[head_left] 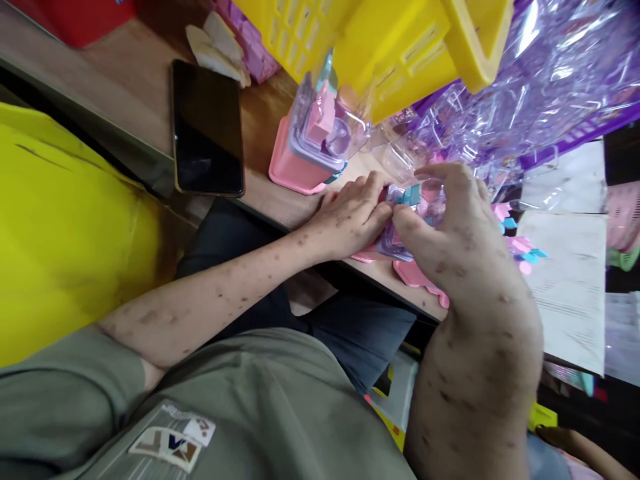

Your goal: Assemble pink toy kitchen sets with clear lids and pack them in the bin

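Observation:
A small pink-and-purple toy box [395, 248] with teal and pink plastic pieces lies at the table's front edge, largely covered by my hands. My left hand [347, 217] is closed on its left side, thumb and fingers against it. From the right, my right hand [460, 220] curves over the box, thumb on the near side and fingers on the far side. Clear plastic shows between those fingers. To the left stands a similar toy box [300, 163], its pink base topped by a clear cover over small pink, purple and teal pieces.
A phone [207, 130] lies on the table at left. Behind are a yellow basket [400, 57] and a purple crate [570, 143] heaped with clear plastic covers. Pink pieces [417, 275] lie by the front edge. White paper [565, 287] and another person's arm [575, 447] are at right.

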Demonstrator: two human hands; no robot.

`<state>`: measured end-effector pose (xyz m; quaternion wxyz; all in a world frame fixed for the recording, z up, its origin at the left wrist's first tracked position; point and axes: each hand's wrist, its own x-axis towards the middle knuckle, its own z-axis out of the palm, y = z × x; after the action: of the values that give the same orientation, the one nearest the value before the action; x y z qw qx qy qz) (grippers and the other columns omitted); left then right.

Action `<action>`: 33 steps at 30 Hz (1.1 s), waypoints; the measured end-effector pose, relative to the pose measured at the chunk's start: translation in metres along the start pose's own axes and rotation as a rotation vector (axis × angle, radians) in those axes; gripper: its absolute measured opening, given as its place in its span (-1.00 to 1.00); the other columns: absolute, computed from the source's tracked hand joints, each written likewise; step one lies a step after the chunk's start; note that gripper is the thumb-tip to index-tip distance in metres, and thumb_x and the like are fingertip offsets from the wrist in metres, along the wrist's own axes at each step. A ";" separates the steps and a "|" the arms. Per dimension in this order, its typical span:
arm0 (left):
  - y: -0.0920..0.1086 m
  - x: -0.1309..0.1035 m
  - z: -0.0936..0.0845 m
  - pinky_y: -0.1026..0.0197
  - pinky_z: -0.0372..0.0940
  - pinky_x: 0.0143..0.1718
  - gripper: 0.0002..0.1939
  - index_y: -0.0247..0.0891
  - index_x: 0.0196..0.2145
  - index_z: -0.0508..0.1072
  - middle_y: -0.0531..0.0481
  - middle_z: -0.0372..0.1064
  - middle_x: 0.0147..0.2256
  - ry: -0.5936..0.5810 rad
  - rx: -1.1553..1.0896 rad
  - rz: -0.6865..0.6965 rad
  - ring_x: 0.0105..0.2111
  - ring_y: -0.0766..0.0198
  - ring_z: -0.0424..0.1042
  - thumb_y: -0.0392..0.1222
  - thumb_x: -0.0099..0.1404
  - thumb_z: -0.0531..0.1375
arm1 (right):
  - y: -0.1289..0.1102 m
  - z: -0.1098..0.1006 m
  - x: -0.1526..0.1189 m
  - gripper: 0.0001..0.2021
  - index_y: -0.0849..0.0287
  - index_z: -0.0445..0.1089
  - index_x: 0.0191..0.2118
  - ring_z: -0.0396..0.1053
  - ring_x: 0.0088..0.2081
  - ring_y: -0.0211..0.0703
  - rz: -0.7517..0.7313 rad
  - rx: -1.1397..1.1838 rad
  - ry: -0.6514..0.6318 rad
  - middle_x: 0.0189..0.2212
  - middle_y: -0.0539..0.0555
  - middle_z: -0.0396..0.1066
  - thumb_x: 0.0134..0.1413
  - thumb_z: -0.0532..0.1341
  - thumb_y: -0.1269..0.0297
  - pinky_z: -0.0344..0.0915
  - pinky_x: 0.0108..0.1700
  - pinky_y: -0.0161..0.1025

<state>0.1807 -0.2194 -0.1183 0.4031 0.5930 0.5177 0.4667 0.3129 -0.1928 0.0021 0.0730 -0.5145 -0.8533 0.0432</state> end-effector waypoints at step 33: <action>-0.022 -0.006 0.003 -0.33 0.26 0.43 0.17 -0.22 0.49 0.09 -0.44 0.25 0.45 -0.060 0.066 0.260 0.47 -0.30 0.28 0.17 0.16 0.59 | 0.033 0.000 0.013 -0.42 0.04 0.30 0.25 0.39 0.24 0.51 0.001 -0.083 -0.179 0.14 0.32 0.41 0.15 0.37 0.09 0.49 0.15 0.46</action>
<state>0.1780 -0.2223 -0.1404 0.3349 0.6818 0.4390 0.4799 0.3356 -0.1663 -0.0023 -0.0249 -0.5116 -0.8572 0.0534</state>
